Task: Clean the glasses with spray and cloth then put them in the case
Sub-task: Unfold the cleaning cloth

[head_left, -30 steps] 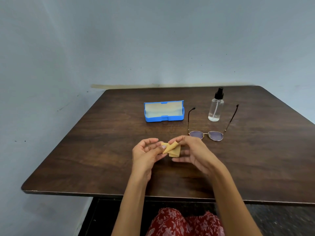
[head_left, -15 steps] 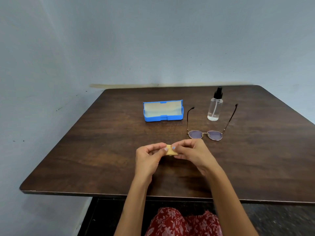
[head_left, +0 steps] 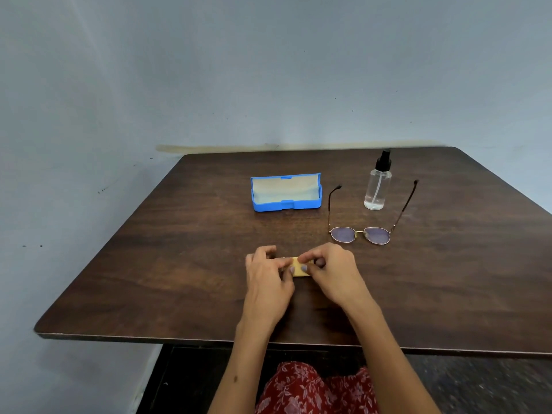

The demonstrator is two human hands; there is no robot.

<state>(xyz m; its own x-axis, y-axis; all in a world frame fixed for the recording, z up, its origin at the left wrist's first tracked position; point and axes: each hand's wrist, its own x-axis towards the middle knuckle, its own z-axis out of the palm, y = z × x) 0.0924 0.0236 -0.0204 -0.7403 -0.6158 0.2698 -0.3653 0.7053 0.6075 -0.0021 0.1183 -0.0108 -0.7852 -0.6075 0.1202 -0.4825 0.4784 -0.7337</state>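
Note:
A small folded yellow cloth (head_left: 299,271) is pinched between my left hand (head_left: 268,274) and my right hand (head_left: 330,271), low over the dark wooden table (head_left: 179,264). Most of the cloth is hidden by my fingers. The glasses (head_left: 360,234) lie on the table beyond my right hand, lenses toward me and both arms unfolded, pointing away. A clear spray bottle (head_left: 377,186) with a black nozzle stands upright between the arms' far ends. The blue case (head_left: 286,192) sits open at the back left of the glasses, with a pale lining and nothing inside.
A plain blue-grey wall runs behind and to the left of the table. The table's near edge (head_left: 209,338) crosses above my forearms. Red patterned fabric (head_left: 310,389) covers my lap below.
My hands have folded the yellow cloth smaller and lowered it toward the table. The glasses, bottle and case have not moved.

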